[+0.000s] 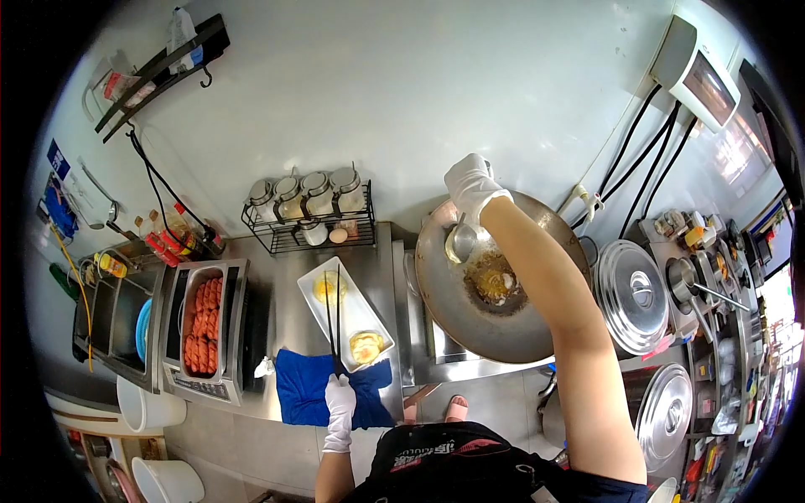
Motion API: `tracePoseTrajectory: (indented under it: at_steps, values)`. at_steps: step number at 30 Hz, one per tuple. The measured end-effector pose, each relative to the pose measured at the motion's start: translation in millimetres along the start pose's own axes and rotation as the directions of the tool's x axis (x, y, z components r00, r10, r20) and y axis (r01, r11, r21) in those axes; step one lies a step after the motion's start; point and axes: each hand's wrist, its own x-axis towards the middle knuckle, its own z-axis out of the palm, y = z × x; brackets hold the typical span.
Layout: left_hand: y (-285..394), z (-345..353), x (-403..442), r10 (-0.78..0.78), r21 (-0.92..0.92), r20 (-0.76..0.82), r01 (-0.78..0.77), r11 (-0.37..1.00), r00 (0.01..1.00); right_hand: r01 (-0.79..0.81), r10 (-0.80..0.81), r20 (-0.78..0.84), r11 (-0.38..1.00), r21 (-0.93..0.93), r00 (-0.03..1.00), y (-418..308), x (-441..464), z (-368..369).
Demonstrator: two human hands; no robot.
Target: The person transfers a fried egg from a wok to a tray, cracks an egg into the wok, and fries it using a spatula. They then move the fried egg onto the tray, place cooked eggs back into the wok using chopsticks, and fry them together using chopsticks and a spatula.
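My left hand (340,411), in a white glove, is closed round the lower end of long dark chopsticks (335,323). Their shafts lie over a white rectangular tray (342,306) with a yellow, egg-like portion at each end. Under the tray's near end is a blue cloth (306,390). My right hand (476,183), also gloved in white, is closed at the far rim of a large wok (453,314), on a utensil with a small metal bowl (462,242). Brownish liquid with a yellow and white mass (499,285) lies in the wok.
A wire rack (323,239) of lidded jars stands by the wall. Left are a container of red sausages (203,327) and a sink (126,314). Lidded pots (633,293) stand right of the wok. White bins (168,482) are on the floor at lower left.
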Motion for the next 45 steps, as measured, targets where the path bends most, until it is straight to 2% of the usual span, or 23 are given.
tracePoseTrajectory:
  at_steps: [1,4,5,8,11,14,15,18,22,23,32,35,45]
  values:
    - [-3,1,-1,0.005,-0.064,-0.024,-0.006,0.998,1.0,-0.007,0.007,-0.005,1.0,0.011,1.0,0,-1,1]
    - [8,-17,-13,-0.087,-0.271,0.143,0.124,0.955,0.986,-0.007,0.007,0.013,1.0,0.009,1.0,1,-5,-2]
    - [8,-17,-17,-0.029,-0.324,0.091,0.057,0.944,0.995,-0.003,0.003,0.023,1.0,0.003,1.0,1,-7,-6]
    - [44,-47,-34,-0.025,-0.516,0.169,0.11,0.849,0.985,0.005,-0.01,0.047,0.995,0.103,0.999,-2,-16,-18]
    - [58,-58,-41,0.07,-0.646,0.176,0.062,0.761,0.982,-0.006,-0.002,0.12,0.998,0.067,0.993,-9,-11,-25]
    - [91,-88,-48,0.084,-0.644,0.346,0.172,0.746,0.934,0.003,-0.008,0.125,0.999,0.038,0.992,-15,-9,-28]
    - [91,-85,-45,0.166,-0.689,0.32,0.109,0.716,0.933,0.002,-0.007,0.129,0.999,0.043,0.992,-16,-9,-29]
    - [96,-86,-49,0.245,-0.708,0.387,0.117,0.696,0.889,-0.008,0.0,0.132,0.999,0.054,0.991,-17,-8,-31]
    - [122,-102,-57,0.171,-0.65,0.602,0.355,0.672,0.78,-0.005,-0.002,0.113,0.998,0.057,0.994,-17,-11,-31]
    - [119,-100,-56,0.201,-0.65,0.627,0.364,0.667,0.752,0.002,-0.008,0.11,0.998,0.058,0.994,-16,-12,-31]
    - [135,-107,-56,0.125,-0.605,0.677,0.452,0.655,0.726,0.007,-0.01,0.094,0.999,0.038,0.996,-14,-10,-27]
    - [136,-109,-55,0.178,-0.623,0.705,0.478,0.619,0.687,0.016,-0.02,0.102,0.999,0.042,0.995,-14,-9,-28]
    - [158,-117,-57,0.181,-0.557,0.8,0.596,0.579,0.572,0.02,-0.025,0.098,0.998,0.055,0.995,-18,-13,-34]
